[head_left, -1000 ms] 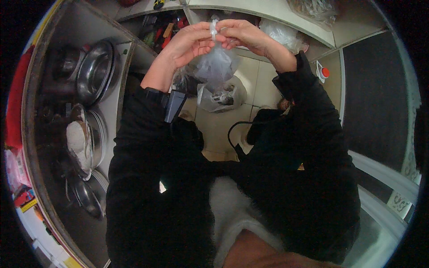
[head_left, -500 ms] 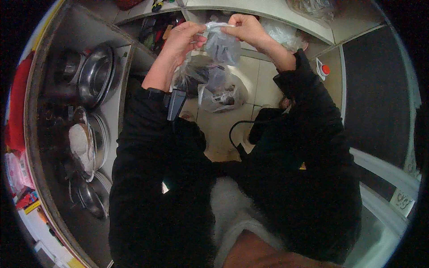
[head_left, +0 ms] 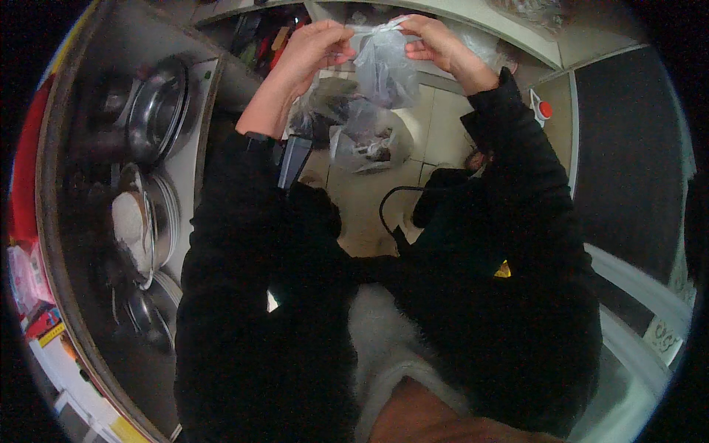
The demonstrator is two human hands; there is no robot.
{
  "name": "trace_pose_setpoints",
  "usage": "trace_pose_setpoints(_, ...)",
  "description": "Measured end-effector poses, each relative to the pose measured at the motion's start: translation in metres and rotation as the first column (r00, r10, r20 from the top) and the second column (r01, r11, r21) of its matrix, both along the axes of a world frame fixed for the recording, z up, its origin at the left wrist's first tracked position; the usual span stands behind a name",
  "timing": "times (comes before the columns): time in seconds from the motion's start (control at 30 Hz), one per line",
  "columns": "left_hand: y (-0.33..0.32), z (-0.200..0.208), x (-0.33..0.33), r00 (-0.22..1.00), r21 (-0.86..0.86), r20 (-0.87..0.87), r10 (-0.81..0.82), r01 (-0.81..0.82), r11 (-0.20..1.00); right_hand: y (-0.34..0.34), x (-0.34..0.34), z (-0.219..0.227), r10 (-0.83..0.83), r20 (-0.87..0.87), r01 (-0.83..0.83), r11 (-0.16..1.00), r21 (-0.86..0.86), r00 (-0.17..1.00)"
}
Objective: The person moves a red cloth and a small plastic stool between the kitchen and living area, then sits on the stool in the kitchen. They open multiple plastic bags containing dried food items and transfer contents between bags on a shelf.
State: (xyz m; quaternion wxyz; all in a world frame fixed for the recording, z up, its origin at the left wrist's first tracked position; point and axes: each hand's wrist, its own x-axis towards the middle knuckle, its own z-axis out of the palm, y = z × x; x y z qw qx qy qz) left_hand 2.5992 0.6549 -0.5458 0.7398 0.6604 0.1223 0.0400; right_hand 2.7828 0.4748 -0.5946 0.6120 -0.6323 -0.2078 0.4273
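An open cabinet (head_left: 193, 140) filled the left side, its front edge bowed by the lens, and a dark panel (head_left: 628, 162) stood upright at the right. Between them lay a floor (head_left: 436, 133) of pale tiles. The person's black sleeves (head_left: 229, 273) reached over it toward the top of the view.

Inside the cabinet sat a round metal basin (head_left: 155, 111). Nearer the person was a bowl (head_left: 131, 229) with something whitish in it, and nearer still a smaller metal pan (head_left: 151, 317).

A translucent plastic bag (head_left: 388, 77) hung in the air from both hands, its top drawn into a stretched, twisted band. Below, on the tiles, rested another plastic bag (head_left: 373, 140) with dark contents; whether the two bags touched could not be told.

The left hand (head_left: 317, 50) pinched one end of the band between thumb and fingers; the right hand (head_left: 439, 48) gripped the other end in the same way, just beside the hanging bag. A white bottle with a red cap (head_left: 545, 109) stood well to the right of them.
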Motion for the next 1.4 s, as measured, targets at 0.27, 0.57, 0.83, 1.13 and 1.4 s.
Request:
trace_pose_setpoints(0.27, 0.018, -0.027, 0.005, 0.987, 0.042, 0.062, 0.149, -0.151, 0.988, -0.002, -0.025, 0.018, 0.097, -0.298, -0.047, 0.984, 0.170, 0.949)
trace_pose_setpoints(0.57, 0.048, -0.078, -0.017, 0.890, 0.354, -0.443, 0.104, 0.067, 0.933, 0.006, -0.036, 0.019, 0.143, -0.260, -0.117, 0.987, 0.114, 0.955)
trace_pose_setpoints(0.83, 0.042, -0.102, -0.011, 0.783, 0.387, -0.616, 0.089, 0.202, 0.899, -0.001, -0.041, 0.018, 0.374, -0.350, -0.285, 0.917, 0.279, 0.859)
trace_pose_setpoints(1.13, 0.024, -0.200, -0.045, 0.873, 0.546, -0.449, -0.191, 0.437, 0.715, 0.006, -0.066, -0.017, 0.383, -0.298, -0.363, 0.924, 0.123, 0.874)
trace_pose_setpoints(1.4, 0.010, -0.192, -0.057, 0.645, 0.340, -0.764, -0.033, 0.446, 0.828, 0.013, -0.075, -0.033, 0.360, -0.309, -0.351, 0.932, 0.087, 0.880)
